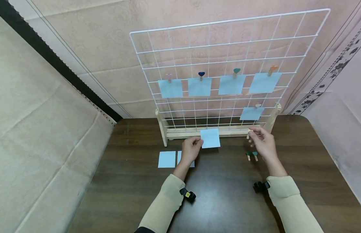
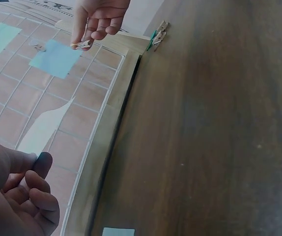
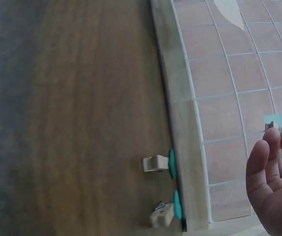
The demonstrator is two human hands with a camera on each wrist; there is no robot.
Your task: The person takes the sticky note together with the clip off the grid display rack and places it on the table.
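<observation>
My left hand (image 1: 191,149) pinches a light blue paper square (image 1: 210,138) by its left edge, in front of the rack's wooden base. In the left wrist view that paper (image 2: 45,129) appears nearly edge-on between thumb and finger. A small wooden clothespin (image 1: 249,133) is pinched in the fingertips of my right hand (image 1: 263,144), below the lower hung square. Two clothespins with green tops (image 1: 251,156) lie on the table beneath this hand. A white wire grid rack (image 1: 230,61) stands upright behind both hands.
Along the grid hangs a row of several blue squares (image 1: 170,88) under clothespins with colored tops; another square (image 1: 251,114) hangs lower right. Two more squares (image 1: 167,159) lie on the brown table (image 1: 221,197), one partly behind my left arm. Pale cloth (image 1: 46,145) surrounds the table.
</observation>
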